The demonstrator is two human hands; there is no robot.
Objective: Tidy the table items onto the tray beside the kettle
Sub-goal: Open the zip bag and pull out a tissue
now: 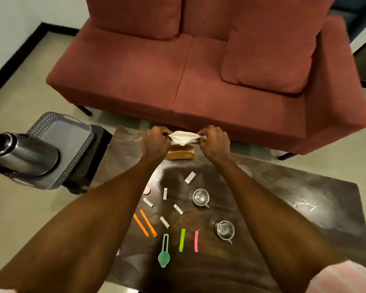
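While pinched taut, napkins (183,138) above holder (181,152).

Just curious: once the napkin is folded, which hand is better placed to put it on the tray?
Probably the left hand: the tray sits on its side, beside the kettle.

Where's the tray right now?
Head view, far left: the grey tray sits on a dark side stand left of the table, with the kettle standing on its near end.
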